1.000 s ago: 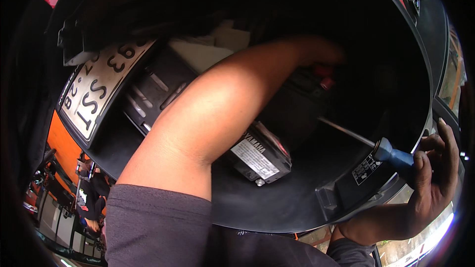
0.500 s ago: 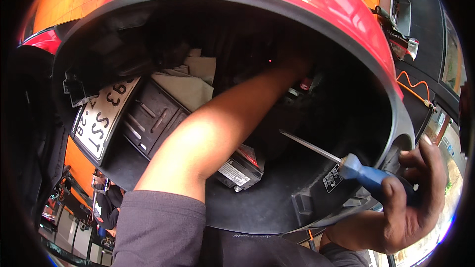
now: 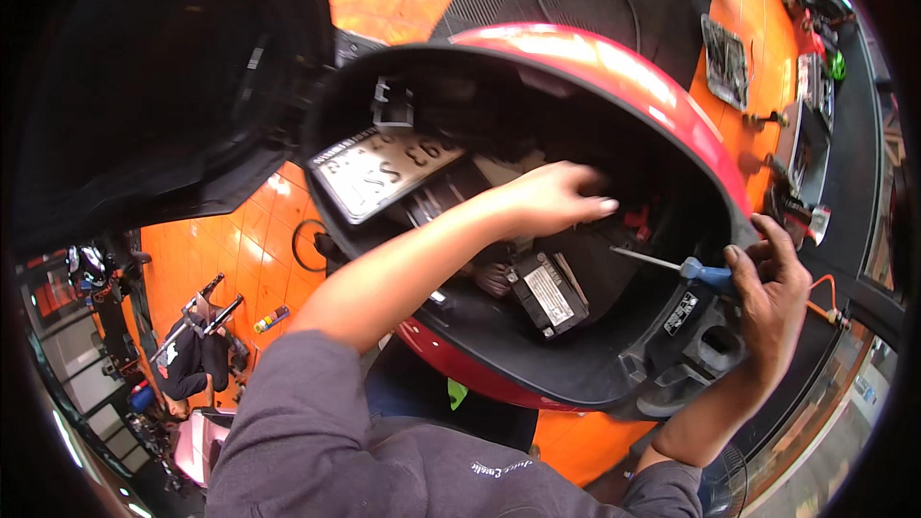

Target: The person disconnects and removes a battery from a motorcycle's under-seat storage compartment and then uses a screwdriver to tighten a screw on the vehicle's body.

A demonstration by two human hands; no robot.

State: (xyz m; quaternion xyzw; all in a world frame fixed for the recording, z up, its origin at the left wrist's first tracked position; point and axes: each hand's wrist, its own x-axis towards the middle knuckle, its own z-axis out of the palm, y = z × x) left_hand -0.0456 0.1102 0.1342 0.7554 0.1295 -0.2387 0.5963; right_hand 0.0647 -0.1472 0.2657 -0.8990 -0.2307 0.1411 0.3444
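Observation:
My left hand (image 3: 566, 199) reaches over the open storage compartment, fingers apart and slightly bent, with no object visible in it. Below it is a black battery (image 3: 551, 293) with a white label; a red part (image 3: 637, 223) sits beside that. My right hand (image 3: 772, 297), at the right rim, grips a blue-handled screwdriver (image 3: 708, 274), its metal shaft pointing left over the battery. A licence plate (image 3: 379, 177) lies at the compartment's left, near a black bracket (image 3: 393, 105). Dark recesses hide much of the rest.
The raised black seat (image 3: 163, 86) stands left of the red scooter body (image 3: 662, 96). A co-worker (image 3: 197, 364) crouches low on the left over metal parts on orange tiles (image 3: 254, 259). A parts tray (image 3: 726, 58), tools and an orange hose (image 3: 825, 288) are at the right.
My view has pulled back, showing more floor and the seat. My left hand has come out of the dark depths into view. My right hand still grips the screwdriver at the rim.

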